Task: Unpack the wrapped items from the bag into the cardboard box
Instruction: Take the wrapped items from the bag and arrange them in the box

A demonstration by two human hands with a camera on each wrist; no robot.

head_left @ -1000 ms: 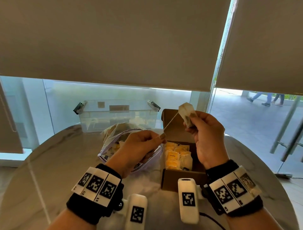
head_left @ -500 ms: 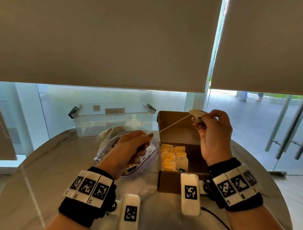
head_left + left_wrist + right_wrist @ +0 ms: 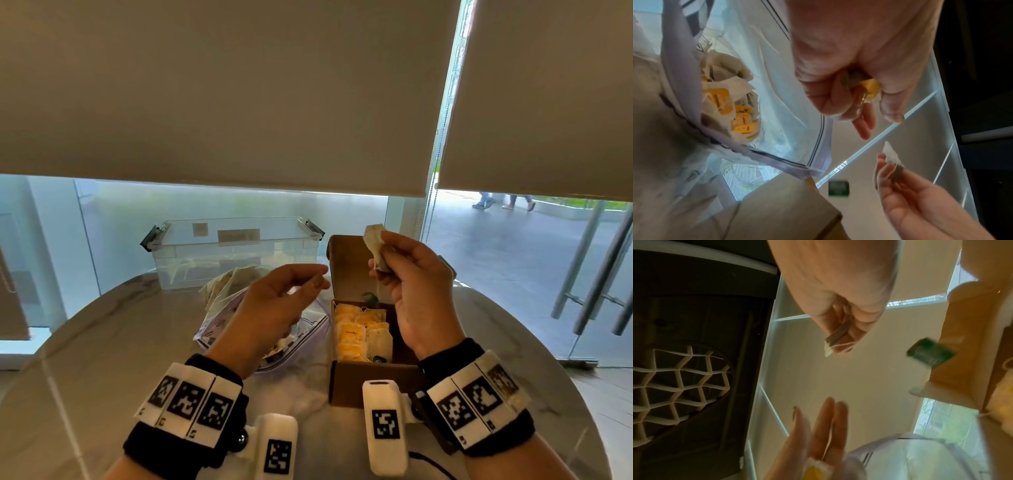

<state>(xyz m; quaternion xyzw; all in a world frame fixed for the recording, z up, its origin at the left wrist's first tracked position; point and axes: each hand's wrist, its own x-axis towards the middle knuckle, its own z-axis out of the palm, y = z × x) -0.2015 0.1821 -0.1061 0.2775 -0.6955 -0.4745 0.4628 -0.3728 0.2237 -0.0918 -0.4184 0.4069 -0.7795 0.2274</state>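
Hands are both raised over the table (image 3: pixel 102 342), w/ the open cardboard box (image 3: pixel 373 380) under the right one and the zip bag (image 3: pixel 310 329) under the left. Right hand (image 3: pixel 416 291) pinches a tea bag (image 3: pixel 376 248) betw. thumb and fingers, holding it up in front of the box's raised lid flap; a small green tag (image 3: pixel 370 297) dangles below it, just above the box contents (blurred in the wrist views, so print is unreadable). Left hand (image 3: pixel 274 301) sits beside the box lid, above the bag. Its thumb and a curled finger pinch a yellow tag (image 3: pixel 871 88), the other fingers stretching out fairly straight.

Box interior holds rows of tea bags (image 3: pixel 359 332) w/ yellow tags, packed toward its left side; the right part looks bare cardboard. Zip bag lies on its side on the tabletop, touching or nearly touching the box's left wall. Its mouth gapes open, w/ more tea bags (image 3: pixel 729 104) piled inside. Clear plastic bin (image 3: pixel 236 253) w/ dark latches stands at the table's far edge behind the bag. Roller blinds (image 3: pixel 222 96) hang low over the window behind it.
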